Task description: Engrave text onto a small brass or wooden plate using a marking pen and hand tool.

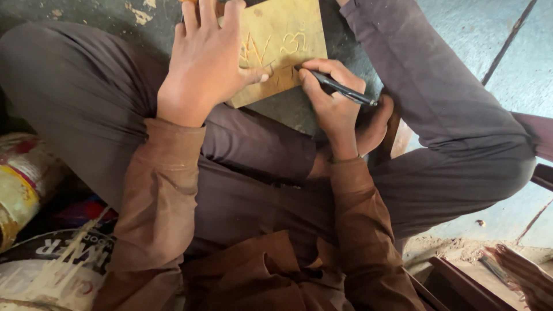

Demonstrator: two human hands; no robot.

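Between the crossed legs, on the floor (489,34), lies a tan wooden board (285,43) with carved shapes. Left hand (201,63) presses flat on it, fingers spread. Right hand (331,101) is closed around a dark pen (343,90), its length running from lower right to its tip at upper left on the board. At lower left sits a white sack (40,270) with a dark band, and above it a crumpled yellow-and-red wrapper (17,184).

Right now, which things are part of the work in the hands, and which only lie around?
In use:
- wooden board, pressed flat by left hand
- black pen, held in right hand

Lying about:
- round tin
- white sack
- wood pieces
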